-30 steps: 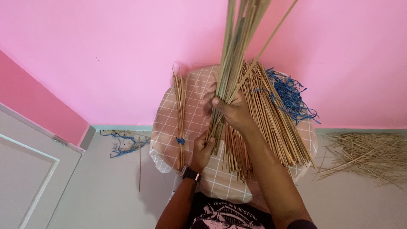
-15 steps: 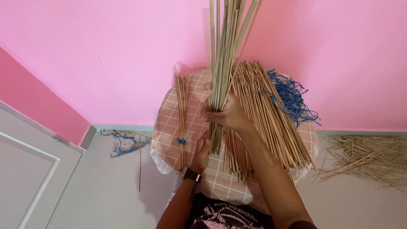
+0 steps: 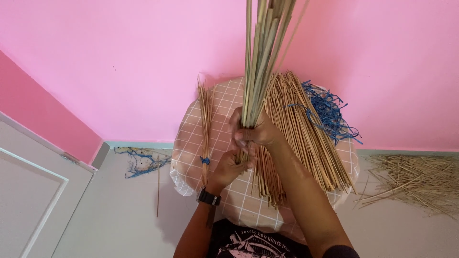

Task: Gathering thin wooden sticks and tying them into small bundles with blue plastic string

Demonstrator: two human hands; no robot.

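A person sits w/ a small round table (image 3: 191,143) in front of them, covered in a pale checked cloth, set against a pink wall. Their right hand (image 3: 256,131) is wrapped tight around a bunch of thin pale-green sticks (image 3: 260,62), fingers curled and pressed together in a fist near the bunch's lower end, so the sticks stand nearly upright and fan out of view at the top. The left hand (image 3: 232,165) sits just below, a dark watch at the wrist, fingers cupped under the butt ends and touching them; can't tell if it pinches single sticks or only steadies them. Behind the hands a big heap of tan sticks (image 3: 306,138) lies fanned across the cloth, touching a tangle of blue string (image 3: 330,112) at the far right edge. A smaller bundle tied w/ blue string (image 3: 205,134) lies flat on the left of the table, apart from the hands. On the floor: loose straw scraps (image 3: 416,184) to the right, a bit of blue netting (image 3: 141,160) to the left. To do this grip well (my own read), keep the fist firm but low, and tap the ends level on the palm below so none slip out.
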